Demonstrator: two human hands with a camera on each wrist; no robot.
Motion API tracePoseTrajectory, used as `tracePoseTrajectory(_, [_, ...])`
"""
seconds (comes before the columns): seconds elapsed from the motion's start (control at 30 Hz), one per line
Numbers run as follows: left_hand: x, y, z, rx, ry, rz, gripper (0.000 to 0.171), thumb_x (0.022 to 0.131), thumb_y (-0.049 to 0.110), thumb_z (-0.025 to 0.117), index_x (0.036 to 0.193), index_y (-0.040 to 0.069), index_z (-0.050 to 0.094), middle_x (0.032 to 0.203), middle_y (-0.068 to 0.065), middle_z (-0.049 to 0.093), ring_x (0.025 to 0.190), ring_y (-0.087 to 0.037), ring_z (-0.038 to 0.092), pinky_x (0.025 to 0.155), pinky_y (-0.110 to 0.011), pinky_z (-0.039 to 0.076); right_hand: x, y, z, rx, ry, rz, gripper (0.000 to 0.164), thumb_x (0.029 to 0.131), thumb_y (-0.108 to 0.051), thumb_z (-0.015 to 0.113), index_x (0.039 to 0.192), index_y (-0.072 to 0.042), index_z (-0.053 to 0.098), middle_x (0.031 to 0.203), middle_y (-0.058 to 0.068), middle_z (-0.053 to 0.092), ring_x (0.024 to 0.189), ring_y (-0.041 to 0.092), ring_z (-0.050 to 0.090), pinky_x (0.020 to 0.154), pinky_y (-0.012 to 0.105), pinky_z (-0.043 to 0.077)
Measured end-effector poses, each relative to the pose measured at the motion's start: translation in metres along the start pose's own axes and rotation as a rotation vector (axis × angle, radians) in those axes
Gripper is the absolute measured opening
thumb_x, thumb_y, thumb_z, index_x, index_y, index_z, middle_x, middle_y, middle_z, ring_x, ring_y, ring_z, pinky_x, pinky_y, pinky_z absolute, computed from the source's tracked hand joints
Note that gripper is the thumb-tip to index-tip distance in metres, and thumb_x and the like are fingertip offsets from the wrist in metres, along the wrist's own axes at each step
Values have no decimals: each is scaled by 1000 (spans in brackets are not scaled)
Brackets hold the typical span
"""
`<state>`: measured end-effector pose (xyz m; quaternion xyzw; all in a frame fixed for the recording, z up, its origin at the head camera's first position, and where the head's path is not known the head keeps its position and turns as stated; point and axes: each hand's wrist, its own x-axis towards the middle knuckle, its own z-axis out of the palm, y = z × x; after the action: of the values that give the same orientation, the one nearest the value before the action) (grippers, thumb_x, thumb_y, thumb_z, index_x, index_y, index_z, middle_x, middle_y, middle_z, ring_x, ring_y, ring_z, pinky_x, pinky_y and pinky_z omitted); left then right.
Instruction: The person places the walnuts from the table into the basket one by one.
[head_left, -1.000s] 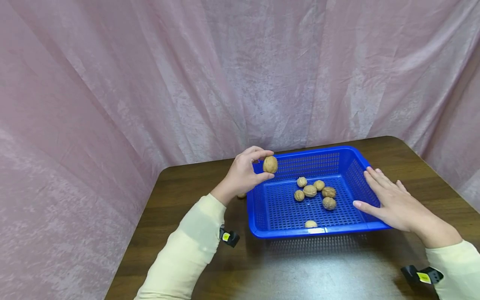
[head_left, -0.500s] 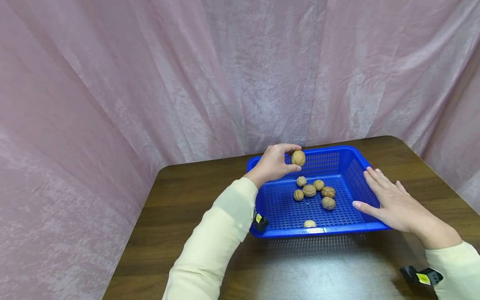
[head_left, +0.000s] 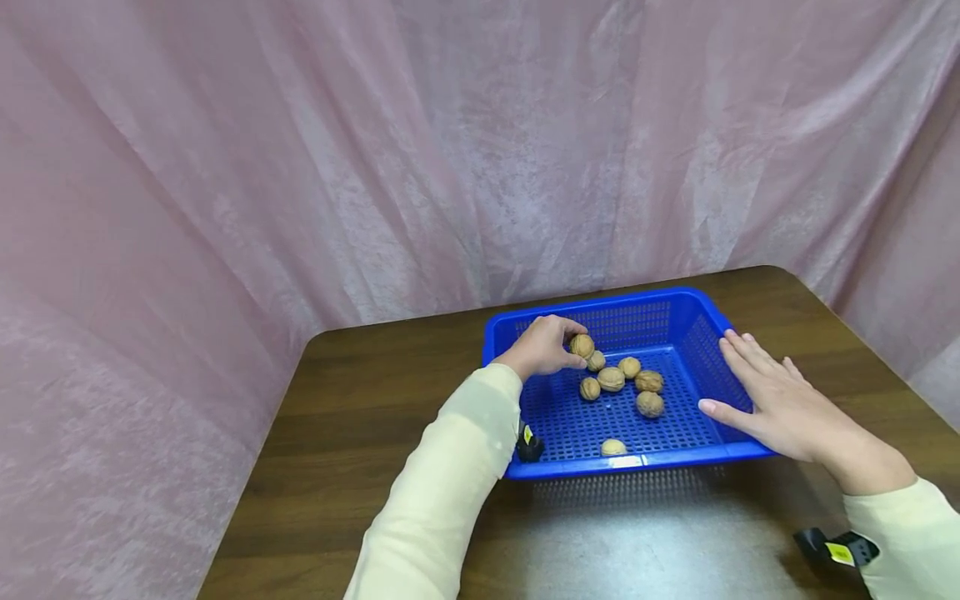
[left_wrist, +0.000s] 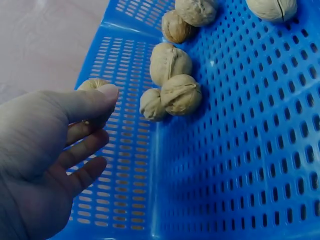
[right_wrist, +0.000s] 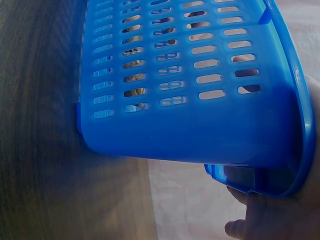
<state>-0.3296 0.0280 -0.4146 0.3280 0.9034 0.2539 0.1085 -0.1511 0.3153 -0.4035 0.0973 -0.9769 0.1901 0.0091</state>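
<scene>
My left hand (head_left: 546,346) pinches a walnut (head_left: 582,346) between thumb and fingers. It reaches over the left side of the blue plastic basket (head_left: 697,455), low inside near the back wall. The left wrist view has the thumb partly covering this held walnut (left_wrist: 94,84). Several loose walnuts (head_left: 611,380) lie on the perforated basket floor, one of them close beside the held one. Another walnut (head_left: 613,447) sits alone by the front wall. My right hand (head_left: 787,408) rests on the basket's right rim with fingers straight and thumb spread inward.
The basket stands on a dark wooden table (head_left: 360,450), near its back edge. A pink curtain (head_left: 450,167) hangs right behind. In the right wrist view, the basket's slotted outer wall (right_wrist: 175,132) fills much of the frame.
Carrying the walnut, my left hand has moved right over the basket, then lowered into it. My right hand stays on the rim. The head view has shifted slightly.
</scene>
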Motion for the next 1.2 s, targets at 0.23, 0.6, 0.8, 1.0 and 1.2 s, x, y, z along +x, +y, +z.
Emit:
tracePoseTrajectory(0.23, [3,-8,4,74,-49,8,53,78,25,82,125,9,65,105,3,69,88,-5,60,78,-18,46,0,0,-2,-4,7,-5,92,93,-54,54,154,-2,9,160,16,1,145,28,-10,107,63,-10])
tracePoseTrajectory(0.6, [1,-11,10,97,-83,-36,54,76,31,83,124,12,66,112,4,69,97,-7,60,86,-19,45,0,2,3,5,-2,-10,92,93,-53,54,154,-3,8,160,16,0,145,28,-12,108,62,-10])
tracePoseTrajectory(0.8, [-1,-9,10,96,-106,-58,47,77,31,82,118,11,70,102,4,71,93,-6,62,82,-17,46,1,1,2,7,-2,-10,92,93,-53,55,154,-2,8,160,17,0,145,29,-12,108,62,-9])
tracePoseTrajectory(1.0, [-1,-10,11,96,-119,-55,37,79,29,81,110,11,74,88,7,71,82,-2,62,74,-14,46,1,0,2,11,-2,-17,92,93,-52,54,153,-1,7,160,17,0,145,28,-13,108,63,-8])
tracePoseTrajectory(1.2, [-1,-9,10,60,-97,-57,33,81,27,79,109,10,74,88,6,72,82,-3,62,73,-14,46,1,0,2,11,-3,-18,91,93,-53,54,154,-2,7,160,17,0,145,29,-12,108,63,-8])
